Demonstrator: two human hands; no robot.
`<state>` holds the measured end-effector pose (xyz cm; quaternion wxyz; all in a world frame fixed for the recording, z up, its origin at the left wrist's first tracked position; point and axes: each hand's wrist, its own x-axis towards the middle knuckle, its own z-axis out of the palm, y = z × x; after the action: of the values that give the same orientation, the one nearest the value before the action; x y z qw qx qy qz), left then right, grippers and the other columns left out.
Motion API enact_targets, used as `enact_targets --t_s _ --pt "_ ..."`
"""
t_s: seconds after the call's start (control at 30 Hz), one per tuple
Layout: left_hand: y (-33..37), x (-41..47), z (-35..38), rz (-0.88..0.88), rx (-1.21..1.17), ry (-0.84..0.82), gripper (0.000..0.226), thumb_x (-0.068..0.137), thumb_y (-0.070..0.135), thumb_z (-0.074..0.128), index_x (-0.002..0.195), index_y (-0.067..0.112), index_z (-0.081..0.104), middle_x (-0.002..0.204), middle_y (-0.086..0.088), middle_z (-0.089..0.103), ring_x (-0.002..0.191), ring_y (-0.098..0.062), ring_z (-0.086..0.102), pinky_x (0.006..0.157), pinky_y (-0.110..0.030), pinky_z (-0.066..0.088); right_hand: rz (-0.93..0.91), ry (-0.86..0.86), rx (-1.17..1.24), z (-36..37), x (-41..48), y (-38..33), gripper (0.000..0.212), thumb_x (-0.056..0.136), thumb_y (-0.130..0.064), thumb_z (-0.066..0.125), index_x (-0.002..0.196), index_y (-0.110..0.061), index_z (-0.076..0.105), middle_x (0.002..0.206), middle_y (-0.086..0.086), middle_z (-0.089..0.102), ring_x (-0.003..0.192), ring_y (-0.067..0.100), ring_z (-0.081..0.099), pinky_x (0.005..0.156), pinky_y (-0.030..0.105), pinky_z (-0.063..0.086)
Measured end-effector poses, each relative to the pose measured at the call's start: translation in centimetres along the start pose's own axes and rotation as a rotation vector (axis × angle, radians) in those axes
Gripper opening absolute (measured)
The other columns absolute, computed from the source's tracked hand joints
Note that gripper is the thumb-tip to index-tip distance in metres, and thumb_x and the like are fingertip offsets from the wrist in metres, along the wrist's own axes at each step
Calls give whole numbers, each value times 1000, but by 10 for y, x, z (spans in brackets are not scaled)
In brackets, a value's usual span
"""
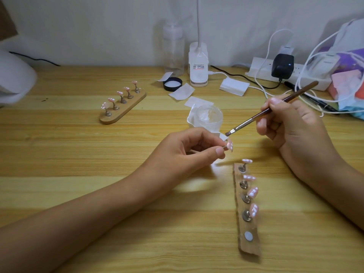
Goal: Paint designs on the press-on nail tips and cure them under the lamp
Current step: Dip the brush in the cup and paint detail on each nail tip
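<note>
Pale wooden table point(78, 150) filled the frame, with a plain white wall behind it. At centre, the left hand point(189, 150) pinched the small metal stem of a pink nail tip point(229, 145) between thumb and fingers, the tip facing right. Right of centre, the right hand point(295, 123) gripped a brown brush point(266, 113) like a pen. Its long axis ran from upper right down to lower left, with the bristles pointing at the held tip from just above. At lower right a wooden holder strip point(250, 247) lay top to bottom, carrying four white-marked pink tips and one bare magnet at its lower end. A second holder point(126, 109) with five tips lay angled at upper left. A clear jar point(209, 117) stood behind the brush. A blurred white shape point(13, 79) at the left edge was possibly the lamp.
</note>
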<state>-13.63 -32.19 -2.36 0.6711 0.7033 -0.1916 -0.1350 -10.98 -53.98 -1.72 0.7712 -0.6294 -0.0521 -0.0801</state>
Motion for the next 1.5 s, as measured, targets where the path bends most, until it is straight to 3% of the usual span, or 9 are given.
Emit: enact_targets --t_s 0.13,0.23,0.37,0.47,0.67,0.87,1.2,1.4,1.5 --pt "2 1 0 -2 -108 31 18 76 23 72 93 18 71 88 5 75 83 -4 66 72 -13 50 9 54 120 -1 3 -3 22 102 -13 46 83 -13 58 62 -7 61 57 6 58 60 17 50" --pt "3 1 0 -7 -151 34 13 77 19 70 90 16 69 84 -1 75 75 -3 66 69 -13 49 5 28 146 -1 2 -4 26 102 -14 46 80 -15 61 62 -6 60 58 7 58 60 17 50" --pt "4 2 1 5 -128 32 8 84 17 71 84 25 70 89 6 74 81 -3 65 71 -14 50 -18 -70 178 0 0 -5 30 100 -15 46 78 -19 66 64 -4 60 60 8 59 61 18 50" --pt "4 2 1 4 -120 19 11 85 16 68 83 27 70 83 10 70 71 0 61 67 -12 48 -30 -108 185 0 -1 -6 25 97 -17 47 81 -19 65 65 -3 61 60 8 60 62 19 51" --pt "3 1 0 -24 -182 25 7 79 14 70 85 19 71 79 -1 72 72 -8 66 67 -16 50 -37 -147 160 1 -4 -7 15 94 -16 47 86 -14 58 64 -3 62 59 9 60 62 19 51" --pt "6 0 2 -48 -194 21 7 76 20 70 77 27 73 78 -3 73 73 -10 66 68 -17 52 -47 -195 106 3 -7 -6 12 94 -16 47 87 -14 57 65 -3 62 60 10 61 63 20 51" --pt "3 1 1 -37 -204 28 8 81 10 73 78 14 66 76 -3 71 72 -14 68 64 -19 51 -104 -146 6 1 -5 -1 9 96 -19 51 93 -14 58 67 -3 65 65 9 65 66 20 53" --pt "5 0 2 -27 -253 34 10 77 15 71 77 25 73 81 -3 73 79 -14 70 71 -19 53 -104 -110 -7 1 -5 -2 13 92 -27 57 94 -14 58 68 -2 67 67 10 65 69 21 53" --pt "5 0 2 -27 -241 36 10 80 14 71 82 24 71 82 -3 75 82 -16 71 72 -18 52 -98 -75 2 0 -3 -2 10 96 -21 53 92 -15 59 66 -3 67 66 10 63 68 21 53"
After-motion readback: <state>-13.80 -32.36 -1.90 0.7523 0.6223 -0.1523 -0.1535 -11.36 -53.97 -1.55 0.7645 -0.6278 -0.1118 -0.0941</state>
